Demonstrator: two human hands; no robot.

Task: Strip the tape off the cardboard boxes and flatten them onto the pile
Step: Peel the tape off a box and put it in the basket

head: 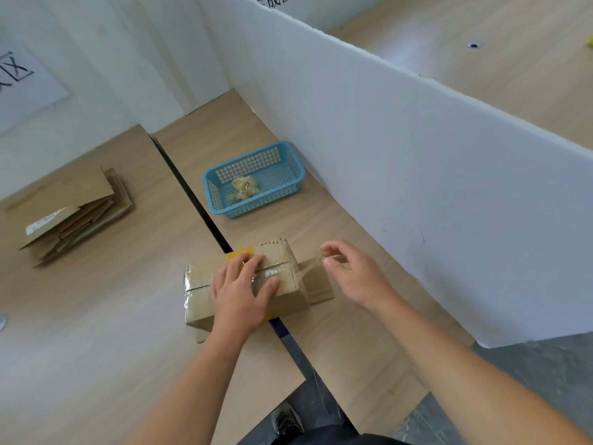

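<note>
Cardboard box (200,305), brown and rectangular: lies on the pale wooden tabletops (96,332), straddling the dark gap (192,194) between them. Left hand (240,297) rests on its top, fingers slightly spread and pressing down. Right hand (356,277), just right of the box, pinches the free end of a clear tape strip (306,271) between thumb and fingertips (strip stretched from the box's right end). Blue perforated plastic basket (290,175) beyond, holding a crumpled tape wad (244,187). Pile of flattened brown cardboard (73,216), far left. White partition board (417,155) along the right.
</note>
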